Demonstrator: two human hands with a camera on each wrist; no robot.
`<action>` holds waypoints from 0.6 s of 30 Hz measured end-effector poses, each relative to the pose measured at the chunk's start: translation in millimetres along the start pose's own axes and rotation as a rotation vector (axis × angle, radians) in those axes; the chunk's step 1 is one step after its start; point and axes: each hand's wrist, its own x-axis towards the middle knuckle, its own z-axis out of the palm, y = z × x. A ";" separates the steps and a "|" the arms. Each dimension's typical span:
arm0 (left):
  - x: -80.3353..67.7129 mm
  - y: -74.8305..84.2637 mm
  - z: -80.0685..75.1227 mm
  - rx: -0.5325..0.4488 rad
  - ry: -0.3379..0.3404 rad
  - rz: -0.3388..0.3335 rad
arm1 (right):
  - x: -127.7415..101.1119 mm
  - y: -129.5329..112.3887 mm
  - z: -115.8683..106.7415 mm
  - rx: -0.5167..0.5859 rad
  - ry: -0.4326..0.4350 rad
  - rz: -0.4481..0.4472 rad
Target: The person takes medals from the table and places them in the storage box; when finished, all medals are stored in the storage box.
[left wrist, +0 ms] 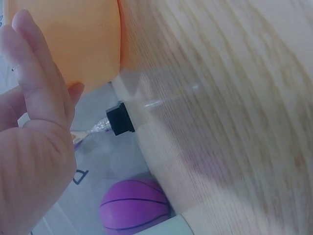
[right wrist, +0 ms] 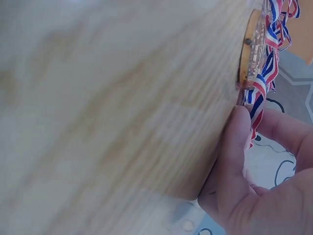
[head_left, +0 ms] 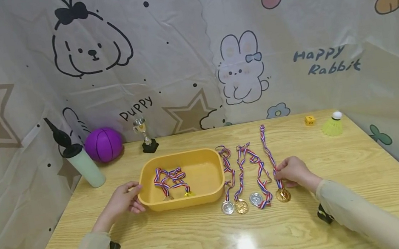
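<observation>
Gold medal lies flat on the counter, rightmost in a row of four medals, just right of the tub. Right hand rests on the counter just behind it; fingers pinch its red-white-blue ribbon close above the disc. Right wrist view confirms this: thumb pressed against the striped ribbon, with the gold disc just beyond it, edge-on.

Left hand is at the left end of the yellow tub. Thumb lies over the rim and fingers are against the outer wall, so the hand holds the tub's end. In the left wrist view the fingers are laid nearly straight along the orange-yellow wall.

Inside the tub: two medals with tangled ribbons, discs near the front wall.

Remaining row on the counter, left to right: silver medal, second gold medal, second silver medal. Their ribbons run away from the person toward the back of the counter.

Further out, at the back left: a pale bottle with black top, a purple ball, and a small trophy cup on a black base. At the back right: a small yellow die and a yellow-green shuttlecock.
</observation>
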 end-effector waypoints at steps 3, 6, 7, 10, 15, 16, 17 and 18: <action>-0.4 0.4 0.2 -0.001 0.000 -0.003 | -0.6 0.0 -0.7 0.019 -0.020 0.003; -0.7 0.8 0.3 0.002 0.003 -0.005 | -1.4 -0.1 -2.2 0.049 -0.050 0.006; -0.8 0.9 0.3 0.004 0.004 -0.006 | -1.6 -0.2 -2.9 0.064 -0.062 0.007; -1.0 1.4 0.6 0.008 0.007 -0.010 | -2.4 -0.1 -5.6 0.099 -0.097 0.006; -1.2 2.3 1.1 0.014 0.007 -0.012 | -4.3 0.7 -10.3 0.137 -0.147 0.010; -1.3 2.5 1.2 0.013 0.007 -0.012 | -4.2 1.3 -10.9 0.149 -0.155 0.011; -1.5 2.7 1.2 0.013 0.006 -0.011 | -3.9 1.9 -11.5 0.159 -0.162 0.010; -1.6 3.0 1.3 0.013 0.006 -0.011 | -3.5 2.6 -12.1 0.171 -0.168 0.006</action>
